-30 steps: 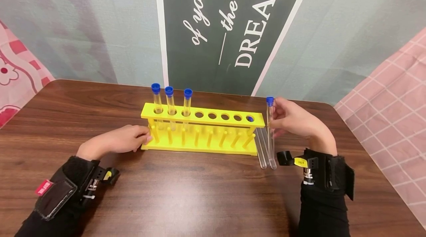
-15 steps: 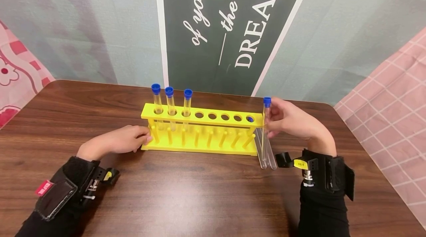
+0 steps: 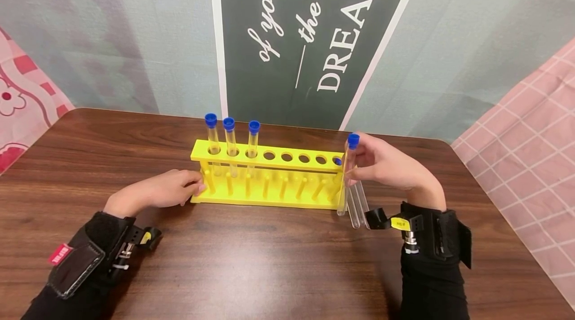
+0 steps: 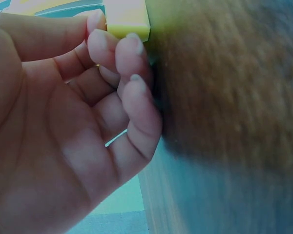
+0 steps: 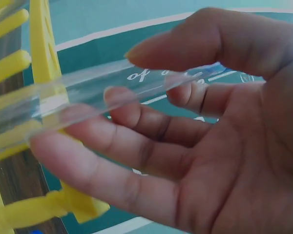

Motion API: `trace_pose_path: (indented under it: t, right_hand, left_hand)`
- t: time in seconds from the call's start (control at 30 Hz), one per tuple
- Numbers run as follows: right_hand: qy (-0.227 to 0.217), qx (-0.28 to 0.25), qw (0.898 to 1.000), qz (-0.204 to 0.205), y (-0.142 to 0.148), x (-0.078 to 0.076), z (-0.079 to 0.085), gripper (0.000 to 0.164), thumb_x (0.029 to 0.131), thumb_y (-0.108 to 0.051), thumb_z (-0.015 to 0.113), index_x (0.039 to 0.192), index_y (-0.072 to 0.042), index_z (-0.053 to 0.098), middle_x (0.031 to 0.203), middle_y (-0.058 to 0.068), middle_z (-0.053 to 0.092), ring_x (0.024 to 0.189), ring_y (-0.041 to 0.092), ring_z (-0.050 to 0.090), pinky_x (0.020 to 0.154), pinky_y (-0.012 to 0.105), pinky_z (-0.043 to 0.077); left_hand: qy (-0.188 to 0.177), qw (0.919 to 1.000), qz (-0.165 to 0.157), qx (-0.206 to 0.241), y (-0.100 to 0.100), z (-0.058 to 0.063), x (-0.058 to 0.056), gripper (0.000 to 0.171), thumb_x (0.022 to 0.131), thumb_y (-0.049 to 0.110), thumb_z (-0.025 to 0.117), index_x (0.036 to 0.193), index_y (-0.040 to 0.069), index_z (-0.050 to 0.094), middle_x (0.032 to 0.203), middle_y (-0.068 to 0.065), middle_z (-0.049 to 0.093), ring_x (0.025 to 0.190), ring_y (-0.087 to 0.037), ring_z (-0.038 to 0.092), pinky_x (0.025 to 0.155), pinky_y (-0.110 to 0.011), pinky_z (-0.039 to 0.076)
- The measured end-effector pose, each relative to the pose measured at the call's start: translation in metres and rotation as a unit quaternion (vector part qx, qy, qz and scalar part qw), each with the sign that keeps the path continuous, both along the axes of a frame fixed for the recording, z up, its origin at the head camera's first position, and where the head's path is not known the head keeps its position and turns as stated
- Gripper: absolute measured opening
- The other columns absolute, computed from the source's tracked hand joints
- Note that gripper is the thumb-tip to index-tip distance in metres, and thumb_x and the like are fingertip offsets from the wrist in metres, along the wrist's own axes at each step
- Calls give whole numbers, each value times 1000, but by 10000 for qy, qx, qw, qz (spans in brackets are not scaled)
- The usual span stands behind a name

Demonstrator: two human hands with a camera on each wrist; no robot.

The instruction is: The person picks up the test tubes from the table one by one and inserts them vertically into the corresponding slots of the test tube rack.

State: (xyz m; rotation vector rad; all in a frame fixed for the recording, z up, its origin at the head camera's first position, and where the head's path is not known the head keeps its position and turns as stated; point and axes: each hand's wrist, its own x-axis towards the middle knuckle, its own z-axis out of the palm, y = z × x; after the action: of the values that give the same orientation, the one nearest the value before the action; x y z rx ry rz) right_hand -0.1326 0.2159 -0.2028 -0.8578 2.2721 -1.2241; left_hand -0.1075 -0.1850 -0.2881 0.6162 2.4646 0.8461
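Tube (image 3: 343, 190), blue-capped, right of frame's centre, pinched in right grip (image 3: 382, 160); shifted leftward since a moment ago, now before right end of yellow rack (image 3: 274, 195), so apparently closer to insertion. Left of centre, rack's end pinched in left grip (image 3: 163, 187).

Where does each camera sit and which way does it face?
Head: on the head, facing forward and down at the yellow rack; left hand, right hand and black sleeves show.
Left wrist: on that wrist, facing the left hand at the rack's end.
Right wrist: on that wrist, facing the right hand, which holds a clear tube.
Head and right wrist both show the tube and lettered backdrop.
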Motion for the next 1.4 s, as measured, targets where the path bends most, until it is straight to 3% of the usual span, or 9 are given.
trace_pose_path:
  t: [0.33, 0.6, 0.83, 1.4]
  right_hand:
    - [313, -349, 9966, 681, -11, 0, -3, 25, 80, 12, 60, 97, 6, 42, 83, 18, 55, 72, 30, 62, 67, 39, 52]
    - [208, -360, 9964, 736, -18, 3, -3, 29, 78, 15, 60, 97, 3, 42, 88, 17, 53, 76, 27, 61, 70, 38, 52]
    - [231, -492, 9948, 864, -24, 5, -4, 26, 79, 15, 59, 96, 2, 43, 90, 18, 50, 81, 27, 57, 73, 38, 51]
    - [481, -222, 9941, 950, -32, 7, -7, 27, 79, 12, 61, 94, -2, 44, 86, 11, 52, 79, 23, 56, 71, 37, 52]
  left_hand:
    - [14, 10000, -5, -4, 1, 1, 1, 22, 97, 12, 42, 76, 8, 48, 60, -1, 43, 51, -14, 39, 53, -28, 34]
    - [23, 10000, 10, -16, 0, 1, 0, 22, 97, 13, 43, 76, 9, 48, 60, -1, 43, 51, -14, 40, 52, -29, 34]
    - [126, 9996, -173, 192, -3, -4, -1, 24, 98, 17, 43, 75, 9, 47, 60, 0, 43, 49, -13, 39, 51, -29, 34]
    - [-12, 10000, 15, 10, 0, 1, 1, 22, 97, 12, 43, 76, 8, 47, 60, -1, 42, 50, -14, 39, 52, -28, 34]
